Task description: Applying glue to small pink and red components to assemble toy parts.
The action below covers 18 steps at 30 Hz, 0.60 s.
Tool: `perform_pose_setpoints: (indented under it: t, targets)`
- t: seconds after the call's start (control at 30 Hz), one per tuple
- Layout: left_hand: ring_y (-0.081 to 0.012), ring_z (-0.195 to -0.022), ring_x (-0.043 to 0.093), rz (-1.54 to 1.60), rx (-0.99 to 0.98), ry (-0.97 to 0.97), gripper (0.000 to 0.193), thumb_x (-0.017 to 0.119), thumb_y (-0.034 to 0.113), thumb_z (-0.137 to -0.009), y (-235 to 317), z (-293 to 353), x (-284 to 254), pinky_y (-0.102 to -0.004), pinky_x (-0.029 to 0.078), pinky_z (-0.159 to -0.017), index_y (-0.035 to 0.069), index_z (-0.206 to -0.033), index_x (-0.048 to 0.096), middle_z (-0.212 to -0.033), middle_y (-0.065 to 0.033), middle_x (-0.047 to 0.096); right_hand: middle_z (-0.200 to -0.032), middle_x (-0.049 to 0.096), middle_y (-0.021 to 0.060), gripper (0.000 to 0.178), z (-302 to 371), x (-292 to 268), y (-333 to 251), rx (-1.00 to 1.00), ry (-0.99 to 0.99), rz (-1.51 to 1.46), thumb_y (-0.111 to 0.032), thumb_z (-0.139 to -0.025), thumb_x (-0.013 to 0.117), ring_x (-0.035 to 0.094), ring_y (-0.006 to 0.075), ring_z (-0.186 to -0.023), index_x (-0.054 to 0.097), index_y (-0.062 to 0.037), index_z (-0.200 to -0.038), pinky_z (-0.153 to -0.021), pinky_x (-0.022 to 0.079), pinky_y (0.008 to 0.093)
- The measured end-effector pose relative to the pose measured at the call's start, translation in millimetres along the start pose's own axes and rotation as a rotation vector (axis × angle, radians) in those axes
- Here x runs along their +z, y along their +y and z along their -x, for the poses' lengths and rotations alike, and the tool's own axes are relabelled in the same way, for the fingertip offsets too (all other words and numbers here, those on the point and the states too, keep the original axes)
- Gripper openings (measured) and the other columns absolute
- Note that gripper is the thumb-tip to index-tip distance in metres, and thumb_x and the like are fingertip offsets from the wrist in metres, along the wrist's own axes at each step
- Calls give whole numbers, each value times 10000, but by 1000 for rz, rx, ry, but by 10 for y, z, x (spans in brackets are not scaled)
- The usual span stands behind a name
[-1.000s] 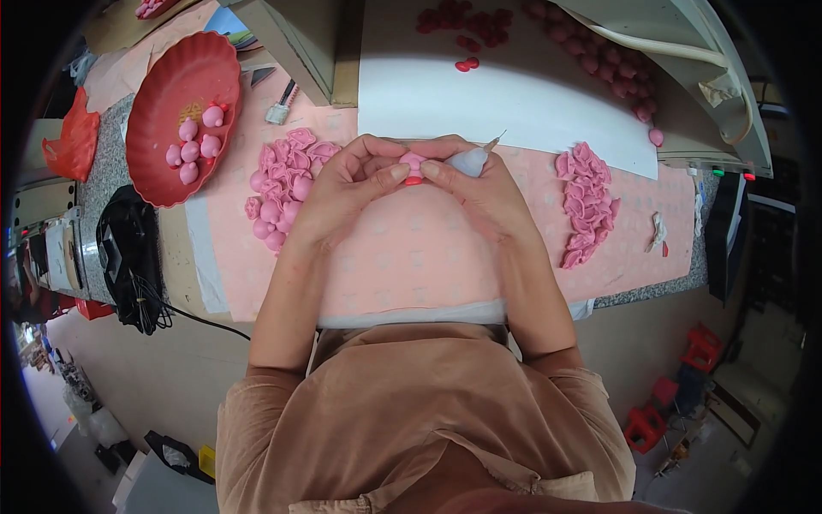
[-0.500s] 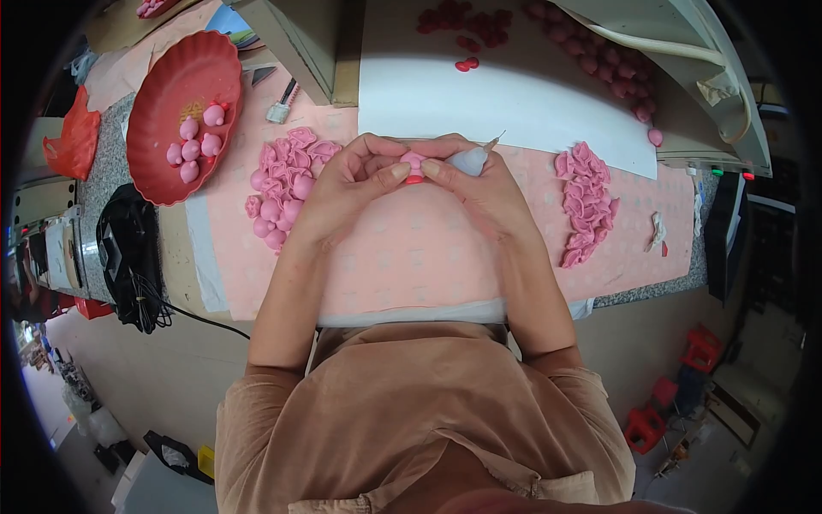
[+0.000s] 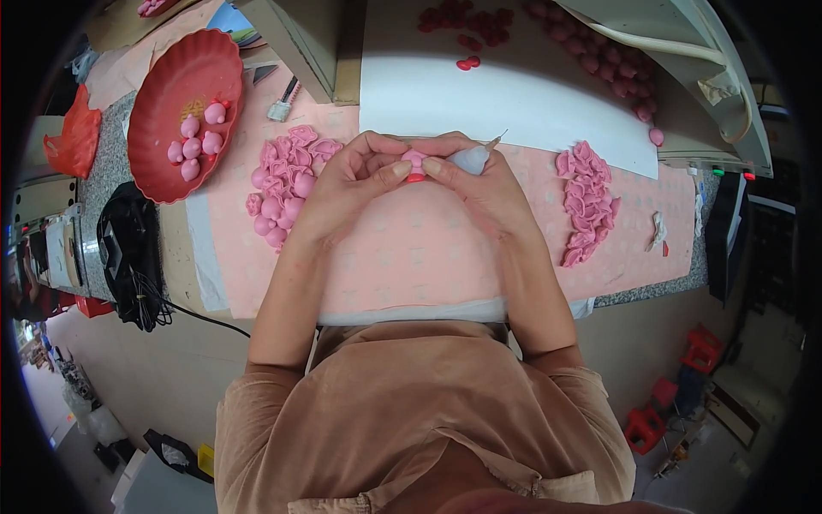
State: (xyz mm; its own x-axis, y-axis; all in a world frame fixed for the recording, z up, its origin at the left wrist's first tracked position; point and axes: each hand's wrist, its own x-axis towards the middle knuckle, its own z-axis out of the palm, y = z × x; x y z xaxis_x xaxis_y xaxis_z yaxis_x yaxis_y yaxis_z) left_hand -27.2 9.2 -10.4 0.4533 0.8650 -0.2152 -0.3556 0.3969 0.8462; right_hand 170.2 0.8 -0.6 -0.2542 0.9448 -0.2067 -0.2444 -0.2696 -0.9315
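Between the fingertips of my left hand (image 3: 370,171) and my right hand (image 3: 467,180) is a small pink piece with a red part (image 3: 414,177) at its near side. Both thumbs press on it from either side, and the fingers hide much of it. My right hand also keeps a small translucent squeeze bottle (image 3: 470,159) with a thin needle tip, pointing up to the right. Close by my left hand lies a pile of pink ruffled pieces and round pink balls (image 3: 287,180). Further right is a second pile of pink ruffled pieces (image 3: 588,206).
A red fluted dish (image 3: 163,111) at the left holds several pink pieces. Red bits (image 3: 468,63) and a row of pink balls (image 3: 599,60) lie on white paper (image 3: 479,111) under a grey housing. A brush (image 3: 281,107) and a black cable bundle (image 3: 133,257) are at left.
Almost nothing differs. Both hands stay in place around the pink piece, with the bottle still in the right hand.
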Motion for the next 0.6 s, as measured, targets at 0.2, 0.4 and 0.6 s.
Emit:
perform_pose_setpoints:
  t: [0.2,0.4,0.6]
  targets:
    - [-95,-954,575,13,0,4,187,634,44,-888,-8,-6,-12,-234,480,-874,17,-1051,546,-1035,-48,591,-1001,636,52,178,-10,-7,18,-4,5,10,-103,-845,695,577,129,-954,687,-13,-998,-873,456,269]
    - [-127,-979,600,-13,26,45,239,635,57,-889,-4,-36,40,-248,486,-888,4,-1108,555,-1055,-84,622,-1042,638,50,182,-19,38,-21,-88,45,86,-85,-846,681,575,125,-961,682,-10,-1012,-889,449,269]
    - [-152,-987,617,41,67,106,250,607,32,-899,-10,-40,99,-273,491,-925,-10,-1142,565,-1059,-94,635,-1079,638,57,204,12,81,-63,-130,114,130,-62,-852,659,567,135,-1015,676,-10,-1048,-922,439,275]
